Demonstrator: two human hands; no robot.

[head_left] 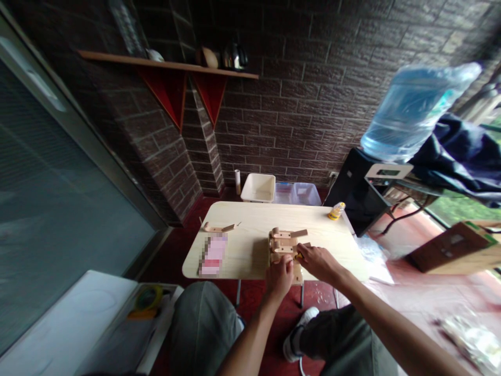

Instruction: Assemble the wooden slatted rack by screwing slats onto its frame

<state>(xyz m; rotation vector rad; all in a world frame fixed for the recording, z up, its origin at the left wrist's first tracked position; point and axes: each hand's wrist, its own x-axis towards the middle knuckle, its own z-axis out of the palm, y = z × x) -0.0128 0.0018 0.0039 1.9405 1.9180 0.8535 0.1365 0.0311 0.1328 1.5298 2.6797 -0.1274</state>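
A wooden assembly (288, 242) lies near the front edge of the table, with small strips, dark holes and angled flat pieces on it. My left hand (279, 274) rests on its near side, fingers curled in; what they pinch is hidden. From the right, my right hand (318, 259) closes around a small tool with a yellow and black handle (299, 256), its tip pointing toward my left fingers. Most of that tool is covered by the hand. A similar loose wooden piece (219, 228) lies at the table's left.
On the pale table (246, 216) are a blurred pink sheet (214, 256) and a yellow-based clear bottle (336, 211). Bins (258, 188) stand behind it. A water dispenser (354, 183) is at the right, a cardboard box (456, 250) farther right, an open white case (97, 313) at left.
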